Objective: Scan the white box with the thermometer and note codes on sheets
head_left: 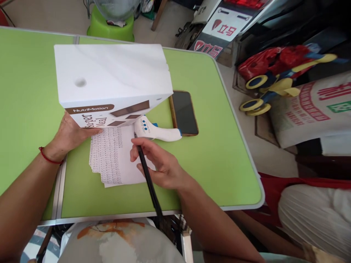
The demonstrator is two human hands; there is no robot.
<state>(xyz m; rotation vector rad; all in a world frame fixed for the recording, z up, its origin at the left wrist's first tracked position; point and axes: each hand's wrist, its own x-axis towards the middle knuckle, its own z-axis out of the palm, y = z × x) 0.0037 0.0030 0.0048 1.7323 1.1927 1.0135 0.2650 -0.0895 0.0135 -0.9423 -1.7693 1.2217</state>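
My left hand (72,133) grips the lower left of a white cardboard box (112,75), its thumb along the bottom edge. The box is tilted above the table, its printed side reading "NutriMotion" turned towards me. In my right hand (160,162) is a black pen (148,175), tip pointing up and away from me near the box. Beneath both lies a fanned stack of paper sheets (112,160) covered with rows of small writing. A white handheld device with blue buttons (164,133), shaped like a thermometer gun, rests beside my right fingertips, next to a dark phone (185,113).
All this is on a green folding table (216,168) with a metal seam and rim. Beyond it stand a green stool (111,27) and a vehicle's rear with a plate (223,23). To the right are a blue-yellow wheeled toy (257,93), a printed sack (309,109) and another person's clothing (309,204).
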